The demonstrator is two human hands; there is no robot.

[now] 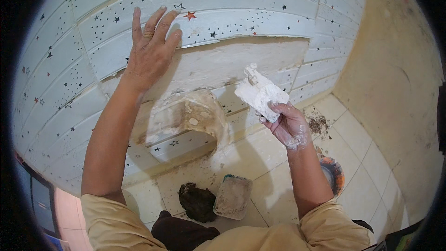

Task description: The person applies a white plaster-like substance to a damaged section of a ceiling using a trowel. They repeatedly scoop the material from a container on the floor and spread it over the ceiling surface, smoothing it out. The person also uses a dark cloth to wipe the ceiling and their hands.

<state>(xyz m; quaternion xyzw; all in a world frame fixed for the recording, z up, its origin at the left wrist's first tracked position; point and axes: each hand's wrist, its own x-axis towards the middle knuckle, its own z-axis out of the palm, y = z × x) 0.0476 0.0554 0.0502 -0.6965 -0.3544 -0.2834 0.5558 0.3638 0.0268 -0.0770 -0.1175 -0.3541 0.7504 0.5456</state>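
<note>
My left hand [152, 49] lies with fingers spread on the white wall panelling [269, 18], which is printed with stars and dots. A ring is on one of its fingers. Just below it, a strip of panelling is gone and bare, patchy wall [241, 60] shows, with a torn edge of panel above. In my right hand [288, 123] is a flat, roughly rectangular piece coated in white putty [261, 92], gripped by its lower end between thumb and fingers. It is held out in front of the wall. White residue smears my right palm and wrist.
Lower on the wall is a broken, peeling patch [190, 116]. On the tiled floor sit a dark crumpled cloth [197, 201], a dusty rectangular tray [233, 196] and a stained bucket [333, 176]. Debris [318, 124] is scattered by the corner. A plain wall [395, 65] rises at right.
</note>
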